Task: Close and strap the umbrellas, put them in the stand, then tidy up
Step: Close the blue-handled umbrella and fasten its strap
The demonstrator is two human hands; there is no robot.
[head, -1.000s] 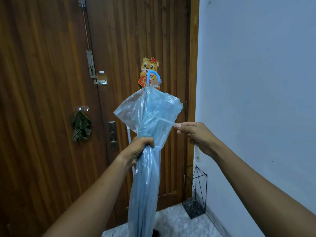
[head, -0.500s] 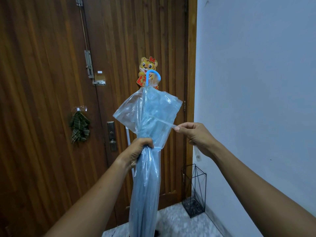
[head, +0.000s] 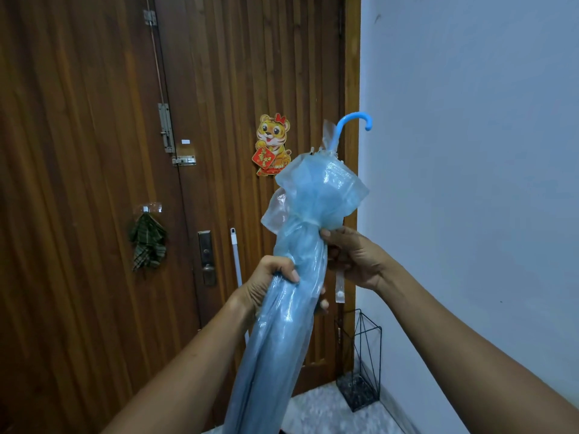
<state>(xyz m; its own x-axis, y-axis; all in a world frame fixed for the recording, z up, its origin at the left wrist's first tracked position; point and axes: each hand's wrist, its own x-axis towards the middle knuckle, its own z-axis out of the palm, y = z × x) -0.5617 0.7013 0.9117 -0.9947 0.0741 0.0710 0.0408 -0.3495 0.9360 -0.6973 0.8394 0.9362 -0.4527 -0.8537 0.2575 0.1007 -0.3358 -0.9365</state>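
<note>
- Plastic umbrella [head: 283, 333] seems light, soft, slippery; best hold is its gathered neck.
- My left hand [head: 269, 283] grips it below; my right hand [head: 354, 258] pinches its strap [head: 340, 289].

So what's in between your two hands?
The closed blue umbrella. The left hand grips it lower on one side, and the right hand holds it higher on the other. The head view shows this.

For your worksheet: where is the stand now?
Head view, lower right: the stand sits on the floor in the corner between door and wall.
</note>
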